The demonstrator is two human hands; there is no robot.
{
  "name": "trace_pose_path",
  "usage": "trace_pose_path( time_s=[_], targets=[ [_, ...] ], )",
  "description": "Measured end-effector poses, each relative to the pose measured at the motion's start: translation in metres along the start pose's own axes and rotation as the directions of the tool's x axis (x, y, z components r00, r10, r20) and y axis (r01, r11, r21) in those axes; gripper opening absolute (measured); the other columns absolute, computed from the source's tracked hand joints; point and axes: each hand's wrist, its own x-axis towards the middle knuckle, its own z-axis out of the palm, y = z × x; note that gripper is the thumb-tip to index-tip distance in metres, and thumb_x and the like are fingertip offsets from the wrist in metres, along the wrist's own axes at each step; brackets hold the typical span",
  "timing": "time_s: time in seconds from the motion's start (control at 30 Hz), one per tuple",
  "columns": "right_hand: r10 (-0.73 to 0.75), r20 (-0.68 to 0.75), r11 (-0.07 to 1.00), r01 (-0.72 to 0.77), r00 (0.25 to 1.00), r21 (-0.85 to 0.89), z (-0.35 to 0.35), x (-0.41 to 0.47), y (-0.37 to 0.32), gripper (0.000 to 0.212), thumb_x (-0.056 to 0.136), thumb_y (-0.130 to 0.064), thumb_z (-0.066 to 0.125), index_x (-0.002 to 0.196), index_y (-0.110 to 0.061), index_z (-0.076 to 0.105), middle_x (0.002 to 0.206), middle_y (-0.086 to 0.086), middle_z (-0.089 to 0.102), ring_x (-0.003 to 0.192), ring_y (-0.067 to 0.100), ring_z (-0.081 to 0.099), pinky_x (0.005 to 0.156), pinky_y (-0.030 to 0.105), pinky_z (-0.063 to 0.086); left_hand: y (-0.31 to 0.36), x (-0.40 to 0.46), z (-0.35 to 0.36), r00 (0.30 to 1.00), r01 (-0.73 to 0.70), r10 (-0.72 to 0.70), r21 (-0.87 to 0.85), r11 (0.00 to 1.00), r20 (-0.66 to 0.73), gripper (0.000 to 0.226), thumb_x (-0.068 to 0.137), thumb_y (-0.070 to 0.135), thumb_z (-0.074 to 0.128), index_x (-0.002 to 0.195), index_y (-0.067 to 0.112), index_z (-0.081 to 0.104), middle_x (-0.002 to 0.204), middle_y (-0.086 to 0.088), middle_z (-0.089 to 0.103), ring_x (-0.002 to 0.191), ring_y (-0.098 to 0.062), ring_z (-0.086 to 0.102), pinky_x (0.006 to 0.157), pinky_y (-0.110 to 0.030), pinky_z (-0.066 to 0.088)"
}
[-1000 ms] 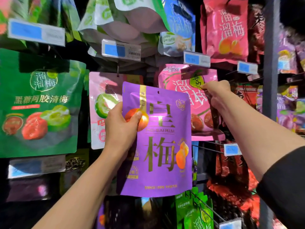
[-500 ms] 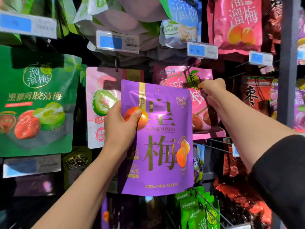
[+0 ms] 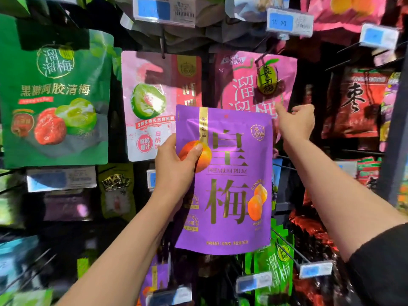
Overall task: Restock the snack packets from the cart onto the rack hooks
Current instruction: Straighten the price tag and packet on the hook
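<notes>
Lowered since the earlier frame, purple plum packet (image 3: 229, 180) is being gripped by left hand (image 3: 176, 166), unhung; right hand (image 3: 295, 122) is being curled, contents unclear.

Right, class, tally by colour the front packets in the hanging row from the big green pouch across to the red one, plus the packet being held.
Green foil pouch: 1
Pink: pale pink plum pouch and magenta pouch: 2
Red date packet: 1
Purple plum pouch, held by the left hand: 1
Total: 5
</notes>
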Motion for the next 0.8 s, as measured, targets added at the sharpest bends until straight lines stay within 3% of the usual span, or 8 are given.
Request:
trace_pose_path(
  time_s=[0.17,0.23,0.3,0.37,0.47,0.63,0.7,0.8],
  targets=[
    [-0.055,-0.007,0.968,0.055,0.998,0.244,-0.055,-0.089,0.045,0.021,0.088,-0.032,0.065,0.086,-0.013,0.055,0.073,-0.008,0.053,0.064,0.004,0.049,0.072,0.026,0.044,-0.017,-0.044,-0.005,0.994,0.017,-0.014,-0.027,0.999,0.108,0.024,0.079,0.02,0.064,0.103,0.021,0.065,0.094,0.009,0.069,0.085,0.001,0.062,0.08,-0.017,0.048],
    [0.078,0.278,0.917,-0.178,0.957,0.356,-0.077,-0.129,0.065,0.031,0.088,-0.04,0.065,0.068,-0.021,0.051,0.058,-0.008,0.048,0.051,0.004,0.042,0.052,0.03,0.037,-0.028,-0.067,-0.007,0.991,0.037,-0.037,0.001,0.999,0.127,0.024,0.079,0.022,0.065,0.103,0.021,0.065,0.094,0.009,0.07,0.085,-0.001,0.062,0.08,-0.02,0.049],
    [0.21,0.562,0.803,-0.469,0.8,0.367,-0.096,-0.165,0.08,0.038,0.075,-0.057,0.071,0.066,-0.023,0.055,0.062,-0.005,0.053,0.058,0.014,0.043,0.056,0.027,0.032,-0.04,-0.093,-0.009,0.984,0.079,-0.075,-0.016,0.997,0.159,0.025,0.08,0.02,0.064,0.104,0.016,0.065,0.092,0.009,0.069,0.081,0.003,0.06,0.076,-0.016,0.047],
    [0.287,0.678,0.645,-0.66,0.676,0.385,-0.114,-0.195,0.097,0.051,0.069,-0.068,0.065,0.087,-0.021,0.071,0.091,0.003,0.071,0.081,0.022,0.064,0.073,0.031,0.052,-0.052,-0.123,-0.01,0.971,0.127,-0.116,-0.037,0.991,0.207,0.022,0.081,0.016,0.063,0.103,0.016,0.063,0.09,0.012,0.067,0.079,0.009,0.059,0.073,-0.01,0.044],
    [0.294,0.725,0.484,-0.752,0.622,0.449,-0.138,-0.237,0.118,0.058,0.073,-0.067,0.049,0.082,-0.018,0.078,0.086,0.004,0.075,0.077,0.015,0.071,0.066,0.026,0.059,-0.071,-0.167,-0.014,0.953,0.181,-0.178,0.011,0.983,0.246,0.029,0.08,0.022,0.064,0.108,0.015,0.062,0.095,0.013,0.066,0.083,0.014,0.057,0.075,-0.009,0.044],
    [0.389,0.689,0.687,-0.69,0.612,0.226,-0.148,-0.299,0.165,0.069,0.033,-0.057,0.09,0.09,-0.02,0.077,0.096,0.004,0.075,0.084,0.015,0.07,0.074,0.029,0.058,-0.108,-0.233,-0.038,0.861,0.398,-0.406,0.091,0.913,0.308,0.043,0.08,0.036,0.062,0.119,0.019,0.061,0.113,0.006,0.067,0.106,-0.005,0.062,0.096,-0.027,0.047],
    [0.443,0.696,0.676,-0.721,0.565,0.155,-0.148,-0.321,0.18,0.064,0.045,-0.047,0.09,0.094,-0.01,0.074,0.097,0.01,0.074,0.085,0.02,0.069,0.076,0.03,0.058,-0.117,-0.256,-0.052,0.826,0.457,-0.466,0.107,0.883,0.317,0.038,0.08,0.027,0.061,0.118,0.026,0.058,0.116,0.007,0.065,0.107,0.002,0.059,0.096,-0.018,0.045],
    [0.52,0.7,0.604,-0.79,0.49,0.104,-0.145,-0.351,0.188,0.013,0.08,-0.01,0.068,0.092,-0.006,0.068,0.083,0.005,0.075,0.072,0.017,0.07,0.062,0.022,0.056,-0.137,-0.287,-0.076,0.787,0.525,-0.564,0.209,0.825,0.249,0.039,0.075,0.032,0.064,0.114,0.028,0.061,0.104,0.006,0.068,0.089,0.009,0.06,0.084,-0.015,0.047]
  ],
)
